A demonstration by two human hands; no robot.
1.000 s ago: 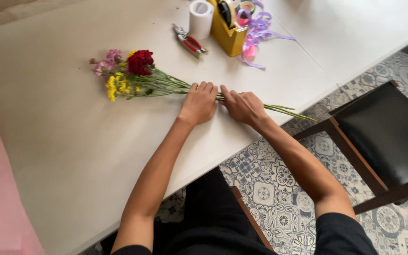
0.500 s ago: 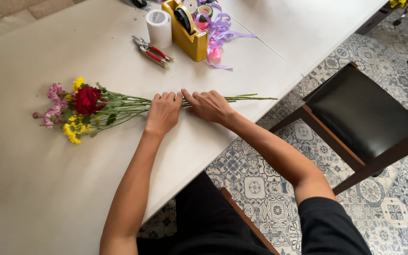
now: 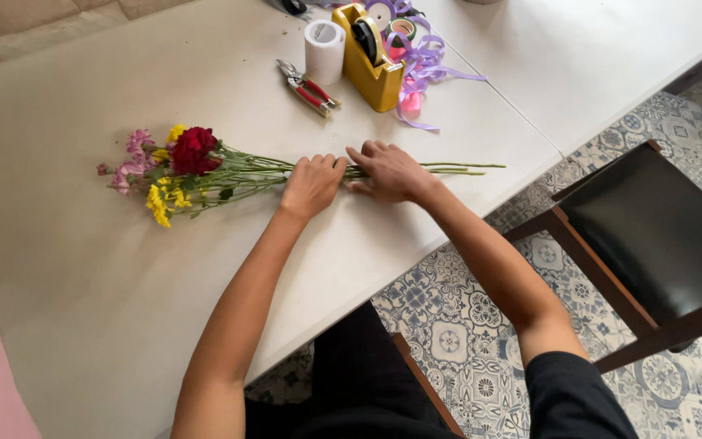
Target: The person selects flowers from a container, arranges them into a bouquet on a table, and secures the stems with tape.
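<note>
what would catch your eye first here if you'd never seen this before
The bunch of flowers lying on the white table, a dark red bloom among pink and yellow ones. Both hands press its green stems: left hand, right hand. Behind them stands a yellow tape dispenser with curling purple ribbon.

No packages, labels, signs or screens are showing anywhere in this view. Nothing on the tabletop [image 3: 83, 325] is carrying a printed face or wrapper that can be made out, and no display is standing on it or beside it.
</note>
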